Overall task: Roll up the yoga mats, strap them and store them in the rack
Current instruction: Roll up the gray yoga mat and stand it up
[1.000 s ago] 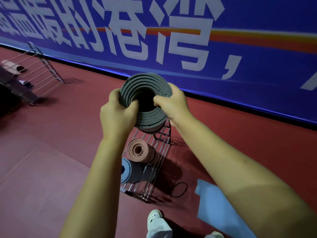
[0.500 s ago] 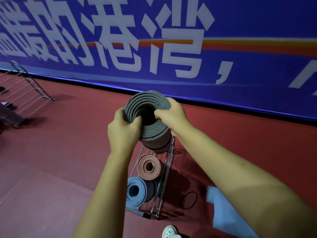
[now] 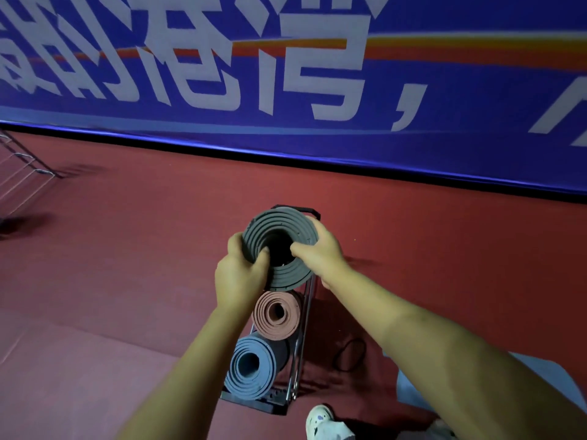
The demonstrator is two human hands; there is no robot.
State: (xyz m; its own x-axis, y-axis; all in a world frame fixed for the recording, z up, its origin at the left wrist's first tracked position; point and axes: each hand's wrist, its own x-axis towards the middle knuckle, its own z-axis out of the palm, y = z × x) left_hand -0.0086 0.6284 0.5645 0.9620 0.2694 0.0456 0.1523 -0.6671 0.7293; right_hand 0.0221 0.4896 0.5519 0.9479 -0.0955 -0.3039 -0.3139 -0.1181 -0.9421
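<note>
Carefully, left hand (image 3: 241,277) and right hand (image 3: 320,249) each grip the grey mat (image 3: 279,268) over the rack (image 3: 298,344); level lowering should seat it.

red floor (image 3: 133,255), rack (image 3: 293,369), black strap (image 3: 349,355)

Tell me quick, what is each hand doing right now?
Left hand: closed on the grey mat, thumb hooked into its core.
Right hand: closed on the same mat, gripping its other side.
</note>
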